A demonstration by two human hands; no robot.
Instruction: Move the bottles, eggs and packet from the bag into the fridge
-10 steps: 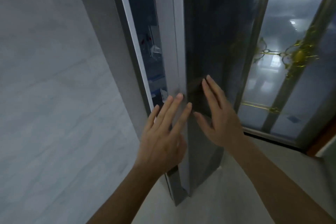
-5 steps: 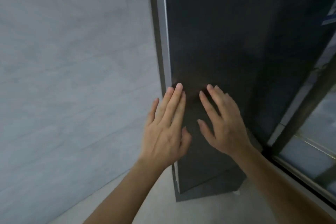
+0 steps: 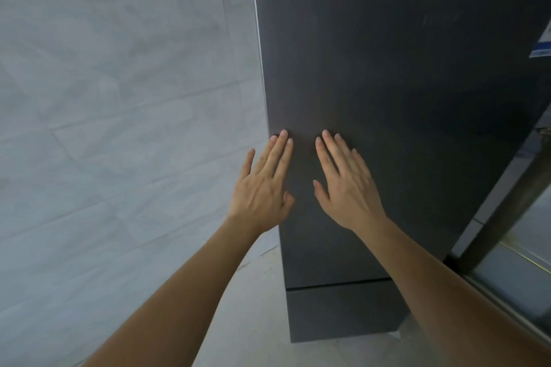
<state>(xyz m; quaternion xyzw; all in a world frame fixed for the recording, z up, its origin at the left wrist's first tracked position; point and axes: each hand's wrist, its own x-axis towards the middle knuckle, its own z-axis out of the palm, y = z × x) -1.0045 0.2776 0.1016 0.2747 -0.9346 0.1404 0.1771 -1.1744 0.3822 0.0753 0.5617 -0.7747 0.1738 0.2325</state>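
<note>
The dark grey fridge door (image 3: pixel 387 83) fills the middle and right of the head view and stands closed. Both hands lie flat on it with straight fingers. My left hand (image 3: pixel 264 185) presses near the door's left edge, its fingertips on the door. My right hand (image 3: pixel 346 185) presses just to its right. A lower drawer front (image 3: pixel 343 310) sits beneath a seam. No bottles, eggs, packet or bag are in sight.
A pale grey tiled wall (image 3: pixel 119 128) runs close along the fridge's left side. A dark-framed glass door (image 3: pixel 512 247) stands to the right. A blue and white sticker (image 3: pixel 542 48) shows at the fridge's right edge. Light floor (image 3: pixel 262 307) lies below.
The fridge door has swung fully closed under both palms; a second ago it was ajar with the interior showing. The view has shifted left off the glass door.
</note>
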